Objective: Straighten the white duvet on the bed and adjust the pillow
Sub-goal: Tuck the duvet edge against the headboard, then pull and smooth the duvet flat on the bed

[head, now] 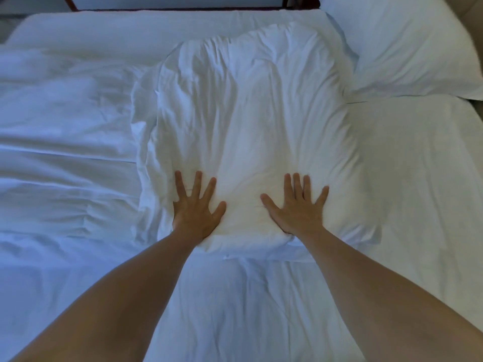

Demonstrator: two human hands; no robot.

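- White bedding fills nearly the whole view; the bed [418, 178] is covered by a smooth white sheet on its right side, and a strip of dark wooden frame [183, 6] is seen along the top edge.
- No brand, label or writing can be read on any fabric.
- Two pillows are counted. The nearer pillow [251, 121] lies in the middle of the bed, soft and plump, its cotton case creased in long folds running away from the viewer.
- The second pillow [407, 45] is set at the upper right, smoother, its corner just beside the nearer one.
- One white duvet [60, 163] is spread over the left and near parts of the bed, rumpled into broad ridges on the left; the near edge of the middle pillow rests on it.
- The left hand [196, 212] is laid flat on the near left part of the pillow, its fingers [197, 184] straight and spread, nothing gripped.
- The right hand [298, 210] is pressed flat on the near right part, fingers straight and fanned, nothing gripped.
- Both forearms are bare.
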